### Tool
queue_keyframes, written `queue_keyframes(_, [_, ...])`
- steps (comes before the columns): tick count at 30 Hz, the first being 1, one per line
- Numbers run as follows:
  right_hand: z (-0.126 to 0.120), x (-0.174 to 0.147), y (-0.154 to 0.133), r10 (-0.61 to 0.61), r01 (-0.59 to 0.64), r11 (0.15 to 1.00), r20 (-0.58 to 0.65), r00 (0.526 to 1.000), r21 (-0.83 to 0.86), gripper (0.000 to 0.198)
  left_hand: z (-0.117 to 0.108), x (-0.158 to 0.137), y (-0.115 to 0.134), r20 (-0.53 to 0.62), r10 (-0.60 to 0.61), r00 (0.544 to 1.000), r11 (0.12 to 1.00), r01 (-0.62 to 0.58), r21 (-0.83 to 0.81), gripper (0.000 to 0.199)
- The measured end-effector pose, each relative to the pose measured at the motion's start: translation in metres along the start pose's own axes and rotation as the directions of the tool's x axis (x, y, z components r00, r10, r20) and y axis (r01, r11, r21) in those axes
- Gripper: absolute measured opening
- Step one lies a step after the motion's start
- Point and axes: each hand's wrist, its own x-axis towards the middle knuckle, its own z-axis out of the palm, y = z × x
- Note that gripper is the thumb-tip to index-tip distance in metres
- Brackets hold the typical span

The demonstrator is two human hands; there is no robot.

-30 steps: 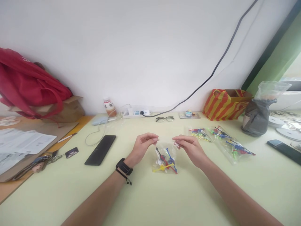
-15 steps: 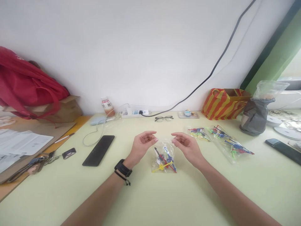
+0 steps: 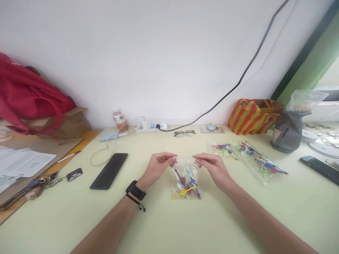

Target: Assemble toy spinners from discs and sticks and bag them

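A clear plastic bag (image 3: 186, 181) hangs or rests in front of me at the middle of the table. Inside it are yellow, blue, red and dark plastic pieces shaped like arrow spinners. My left hand (image 3: 162, 166) pinches the bag's upper left corner between thumb and fingers. At the upper right corner, my right hand (image 3: 212, 168) has a similar pinch. The bag's top edge stretches between the two hands. A black watch (image 3: 136, 190) and a dark cord bracelet are on my left wrist.
More clear bags of coloured pieces (image 3: 268, 165) lie to the right. A black phone (image 3: 109, 171) is at left, with keys (image 3: 43, 181) beyond. Glasses (image 3: 184, 133), a power strip (image 3: 150, 127), a bottle (image 3: 120, 120) and a striped bag (image 3: 254, 116) stand along the wall.
Fingers of both hands have closed from a looser, more parted pose onto the bag's top corners. Hands and bag sit slightly lower in view.
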Motion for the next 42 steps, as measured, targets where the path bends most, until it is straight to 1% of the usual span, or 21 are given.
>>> queue_keyframes(3, [-0.001, 0.0, 0.002, 0.01, -0.01, 1.0, 0.013, 1.0, 0.014, 0.016, -0.002, -0.001, -0.004, 0.014, -0.029, 0.999, 0.999, 0.029, -0.019, 0.032])
queue_keyframes(6, [0.0, -0.001, 0.005, 0.049, -0.049, 0.999, -0.006, 0.999, 0.013, 0.015, -0.002, -0.002, -0.006, 0.044, -0.056, 0.997, 0.998, 0.058, -0.039, 0.034])
queue_keyframes(9, [0.0, -0.001, 0.006, 0.081, -0.08, 0.997, -0.014, 0.997, 0.02, 0.015, -0.002, -0.002, -0.007, 0.042, -0.057, 0.997, 0.998, 0.058, -0.027, 0.028])
queue_keyframes(14, [-0.004, 0.001, 0.008, 0.07, -0.073, 0.994, 0.043, 0.997, 0.076, 0.015, -0.003, -0.001, -0.008, 0.043, -0.037, 0.998, 0.999, 0.037, 0.002, 0.026])
queue_keyframes(19, [-0.006, 0.003, 0.009, 0.058, -0.065, 0.99, 0.055, 0.997, 0.127, 0.015, -0.007, -0.001, -0.015, 0.049, -0.055, 0.997, 0.998, 0.056, -0.018, 0.021])
queue_keyframes(21, [-0.006, 0.003, 0.008, 0.037, -0.042, 0.993, 0.054, 0.998, 0.109, 0.015, -0.007, -0.001, -0.015, 0.048, -0.046, 0.998, 0.998, 0.048, -0.035, 0.017])
queue_keyframes(23, [-0.006, 0.002, 0.006, -0.001, -0.001, 0.999, 0.05, 0.999, 0.051, 0.015, -0.006, -0.001, -0.014, 0.05, -0.028, 0.998, 0.998, 0.031, -0.054, 0.015])
queue_keyframes(26, [-0.005, 0.0, 0.001, -0.071, 0.074, 0.996, 0.06, 0.996, -0.054, 0.016, -0.003, -0.002, -0.01, 0.042, -0.016, 0.999, 0.997, 0.019, -0.069, 0.015])
queue_keyframes(29, [-0.003, -0.001, -0.002, -0.098, 0.107, 0.988, 0.084, 0.992, -0.113, 0.015, -0.001, -0.003, -0.007, 0.004, -0.032, 0.999, 0.999, 0.033, -0.043, 0.018])
queue_keyframes(32, [-0.002, -0.001, 0.0, -0.097, 0.105, 0.988, 0.079, 0.992, -0.116, 0.016, 0.0, -0.004, -0.007, -0.029, -0.019, 0.999, 1.0, 0.019, -0.007, 0.029])
queue_keyframes(34, [-0.002, 0.0, 0.003, -0.086, 0.09, 0.99, 0.038, 0.996, -0.108, 0.02, 0.0, -0.003, -0.007, -0.029, -0.005, 1.0, 1.0, 0.006, 0.018, 0.033])
queue_keyframes(37, [-0.003, 0.001, 0.005, -0.074, 0.072, 0.986, -0.011, 0.997, -0.149, 0.023, 0.0, -0.002, -0.007, -0.015, -0.001, 1.0, 0.998, 0.002, 0.056, 0.026])
queue_keyframes(40, [-0.004, 0.001, 0.003, -0.065, 0.064, 0.982, 0.0, 0.998, -0.177, 0.02, -0.001, -0.002, -0.007, -0.014, 0.003, 1.0, 0.998, -0.002, 0.06, 0.022])
queue_keyframes(42, [-0.005, 0.001, 0.002, -0.042, 0.043, 0.989, 0.009, 0.999, -0.143, 0.019, -0.001, -0.002, -0.007, -0.016, 0.003, 1.0, 0.999, -0.002, 0.052, 0.021])
